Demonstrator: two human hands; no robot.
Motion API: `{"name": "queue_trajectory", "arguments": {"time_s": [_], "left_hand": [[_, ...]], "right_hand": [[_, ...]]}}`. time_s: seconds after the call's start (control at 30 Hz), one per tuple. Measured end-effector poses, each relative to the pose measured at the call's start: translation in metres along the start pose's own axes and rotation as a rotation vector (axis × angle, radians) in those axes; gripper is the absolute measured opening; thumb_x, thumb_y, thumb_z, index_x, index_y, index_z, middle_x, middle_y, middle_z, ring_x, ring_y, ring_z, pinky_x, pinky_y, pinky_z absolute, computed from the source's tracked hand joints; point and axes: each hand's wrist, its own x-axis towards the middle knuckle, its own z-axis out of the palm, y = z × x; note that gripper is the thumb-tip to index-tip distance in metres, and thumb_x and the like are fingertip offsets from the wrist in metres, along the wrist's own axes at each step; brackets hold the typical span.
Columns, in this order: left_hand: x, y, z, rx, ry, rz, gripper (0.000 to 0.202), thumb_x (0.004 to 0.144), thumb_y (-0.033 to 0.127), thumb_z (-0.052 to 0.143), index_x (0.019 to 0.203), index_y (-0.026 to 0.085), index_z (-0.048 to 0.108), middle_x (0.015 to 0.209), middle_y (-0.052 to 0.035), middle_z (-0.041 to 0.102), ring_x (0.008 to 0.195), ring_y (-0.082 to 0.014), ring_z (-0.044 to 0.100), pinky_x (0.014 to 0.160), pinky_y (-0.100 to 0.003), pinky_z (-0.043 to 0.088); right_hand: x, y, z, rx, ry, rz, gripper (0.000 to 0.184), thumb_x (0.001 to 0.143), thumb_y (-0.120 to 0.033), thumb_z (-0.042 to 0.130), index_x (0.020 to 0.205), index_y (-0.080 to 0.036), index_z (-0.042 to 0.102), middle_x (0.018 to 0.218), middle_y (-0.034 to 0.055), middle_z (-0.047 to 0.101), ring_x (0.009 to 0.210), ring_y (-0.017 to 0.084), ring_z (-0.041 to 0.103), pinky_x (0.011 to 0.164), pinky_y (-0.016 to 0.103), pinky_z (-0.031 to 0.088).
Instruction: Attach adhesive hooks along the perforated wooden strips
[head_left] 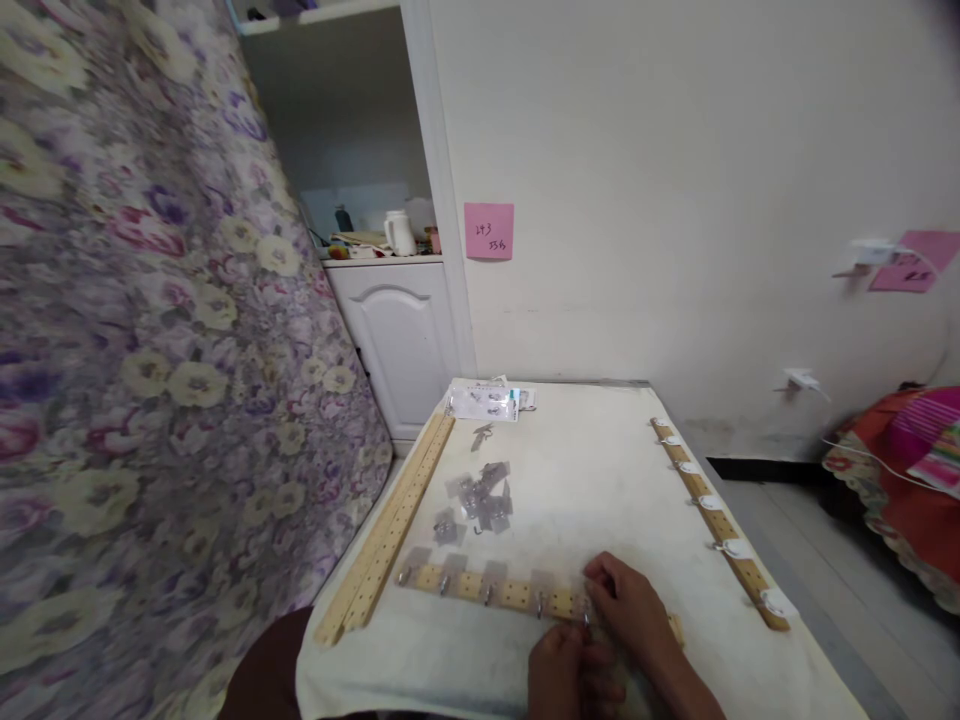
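Presently, nearest to my camera, I have the left hand at the table's near edge, fingers bent up toward the fifth hook. I cannot tell whether they are clamped on it. The right hand reaches in from the other side, thumb and fingertips bunched over the same spot; their grip on the hook is likewise unclear to me.

The strip, pale wood with holes, lies crosswise on the white tablecloth, passing under my right hand. Five hooks are visible along it, with clear backings projecting past its far edge.

To the right, I log a second strip lying lengthwise, bearing six white hooks. To the left, two bare strips lie lengthwise, side by side.

Beyond the near strip: a loose pile of clear-backed pieces. At the far left corner, packets.

Behind the table: cabinet with a white jug; pink note on the wall.
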Motion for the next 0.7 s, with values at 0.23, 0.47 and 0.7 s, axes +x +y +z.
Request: {"name": "queue_trajectory", "arguments": {"time_s": [0.23, 0.47, 0.7], "left_hand": [[-0.003, -0.004, -0.007, 0.128, -0.010, 0.070, 0.025, 0.074, 0.043, 0.050, 0.074, 0.022, 0.036, 0.061, 0.0011, 0.065, 0.040, -0.0129, 0.058, 0.040, -0.022, 0.035], [-0.004, -0.022, -0.024, 0.451, -0.050, 0.393, 0.021, 0.075, 0.032, 0.051, 0.090, 0.021, 0.042, 0.062, 0.0031, 0.060, 0.043, -0.0095, 0.050, 0.044, -0.022, 0.034], [0.001, -0.018, -0.033, 0.884, -0.131, 0.479, 0.060, 0.072, 0.020, 0.048, 0.131, 0.015, 0.037, 0.066, 0.0019, 0.060, 0.061, -0.0148, 0.056, 0.059, -0.025, 0.040]], "right_hand": [[0.000, -0.001, -0.001, -0.009, -0.004, 0.006, 0.011, 0.072, -0.024, 0.048, 0.078, -0.023, 0.057, 0.070, -0.0008, 0.064, 0.068, 0.017, 0.058, 0.062, 0.025, 0.038], [0.000, -0.003, -0.002, -0.021, -0.012, 0.017, 0.011, 0.073, -0.025, 0.048, 0.077, -0.023, 0.058, 0.070, -0.0014, 0.065, 0.068, 0.016, 0.059, 0.060, 0.024, 0.037], [0.000, -0.002, -0.001, -0.020, -0.018, 0.014, 0.011, 0.072, -0.025, 0.048, 0.077, -0.023, 0.058, 0.070, -0.0017, 0.065, 0.069, 0.016, 0.059, 0.062, 0.023, 0.038]]}}
